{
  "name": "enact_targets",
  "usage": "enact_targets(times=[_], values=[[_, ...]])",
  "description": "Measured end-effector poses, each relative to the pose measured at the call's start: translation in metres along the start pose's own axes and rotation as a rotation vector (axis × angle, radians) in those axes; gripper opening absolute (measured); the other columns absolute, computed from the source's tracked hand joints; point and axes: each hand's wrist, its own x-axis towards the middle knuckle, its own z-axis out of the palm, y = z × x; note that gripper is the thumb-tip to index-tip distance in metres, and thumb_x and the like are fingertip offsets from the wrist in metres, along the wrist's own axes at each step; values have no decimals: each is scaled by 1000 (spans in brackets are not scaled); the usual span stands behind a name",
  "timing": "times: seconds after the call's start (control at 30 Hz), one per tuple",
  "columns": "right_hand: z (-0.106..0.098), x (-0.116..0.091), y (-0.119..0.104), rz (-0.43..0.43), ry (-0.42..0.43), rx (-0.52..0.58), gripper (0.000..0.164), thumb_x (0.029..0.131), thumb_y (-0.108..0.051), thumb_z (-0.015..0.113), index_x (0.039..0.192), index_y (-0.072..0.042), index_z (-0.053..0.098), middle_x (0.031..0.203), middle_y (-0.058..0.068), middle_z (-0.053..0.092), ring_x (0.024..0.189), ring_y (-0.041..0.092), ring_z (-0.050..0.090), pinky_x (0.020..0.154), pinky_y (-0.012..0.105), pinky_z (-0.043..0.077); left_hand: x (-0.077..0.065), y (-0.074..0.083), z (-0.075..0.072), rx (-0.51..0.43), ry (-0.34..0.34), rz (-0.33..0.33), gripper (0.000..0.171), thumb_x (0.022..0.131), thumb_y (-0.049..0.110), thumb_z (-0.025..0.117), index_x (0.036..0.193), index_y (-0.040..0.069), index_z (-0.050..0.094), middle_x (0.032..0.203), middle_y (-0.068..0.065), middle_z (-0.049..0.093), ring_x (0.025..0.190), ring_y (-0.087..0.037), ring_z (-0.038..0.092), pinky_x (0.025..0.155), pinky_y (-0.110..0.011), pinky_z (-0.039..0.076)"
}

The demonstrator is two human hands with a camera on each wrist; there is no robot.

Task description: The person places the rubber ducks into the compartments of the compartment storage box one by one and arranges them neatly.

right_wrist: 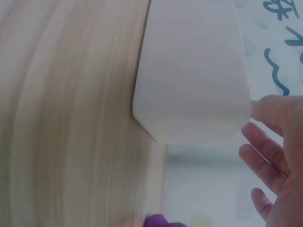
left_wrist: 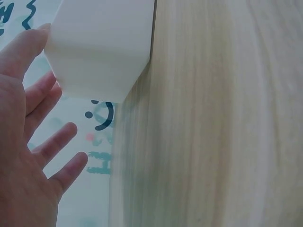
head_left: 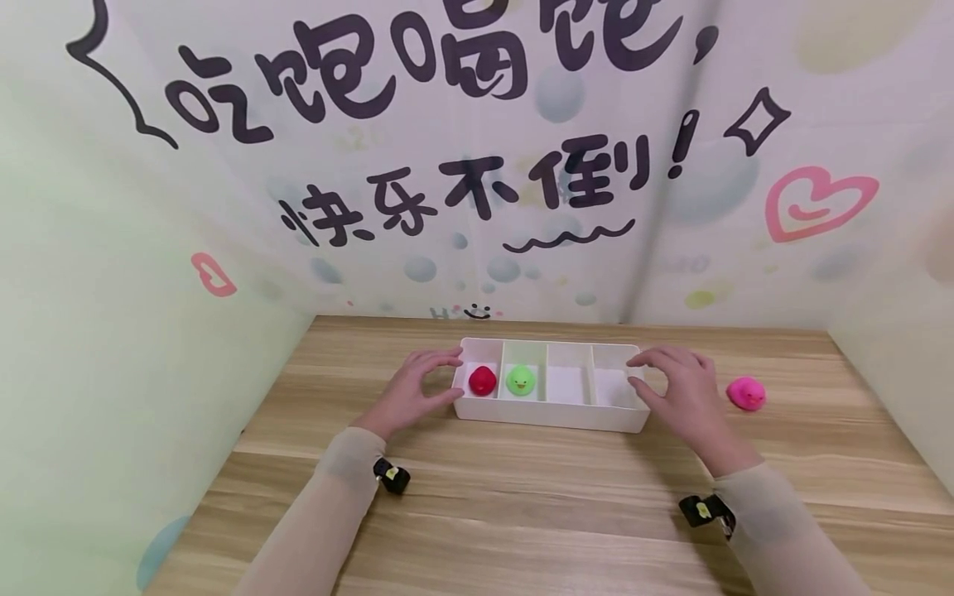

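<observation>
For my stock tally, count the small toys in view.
3: in the white tray, a red toy at the left end and a green duck beside it; on the table, right of the right hand, a pink duck. More could be hidden.

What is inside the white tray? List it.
A red toy in the leftmost compartment, a green duck in the next. The tray's front wall hides the floor just behind it; the toys, what's beneath.

Tray [left_wrist: 102, 47] close in both wrist views

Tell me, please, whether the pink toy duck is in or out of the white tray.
Out: the pink toy duck rests on the wooden table, right of the white tray.
</observation>
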Motion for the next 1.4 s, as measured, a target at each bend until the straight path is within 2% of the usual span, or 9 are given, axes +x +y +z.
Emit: enact_targets(times=[0.2,0.43,0.67,1.13,1.4], values=[[-14,-7,11,19,5,5,23,83,-5,82,103,-12,74,102,10,73,95,30,58,96,61,32,1,0,-1,-1,-3,0,48,91,32,81,134,16,66,156,10,52,142,-24,42,121,-56,35],[-28,-16,26,26,24,-21,23,81,-6,84,101,-13,75,104,12,75,107,38,62,95,64,32,-2,-1,0,7,-6,4,49,92,32,80,135,15,65,157,4,52,142,-25,43,120,-58,36],[-38,-27,43,44,55,-54,22,78,-2,86,96,-10,75,97,12,75,96,33,61,91,66,30,-3,1,-1,10,-8,-1,48,92,33,79,135,14,65,157,1,52,142,-26,43,120,-58,36],[-68,-32,64,107,-36,-148,25,83,-7,81,106,-9,73,110,22,72,107,47,60,91,71,28,-1,2,0,-5,-15,-13,48,93,34,79,135,16,65,158,4,51,144,-26,41,121,-59,35],[-76,-38,76,141,-64,-160,25,85,-8,79,108,-8,71,113,23,69,111,47,55,93,72,26,-1,2,-1,-6,-17,-10,49,92,34,79,135,16,65,158,2,52,144,-27,41,120,-59,35]])
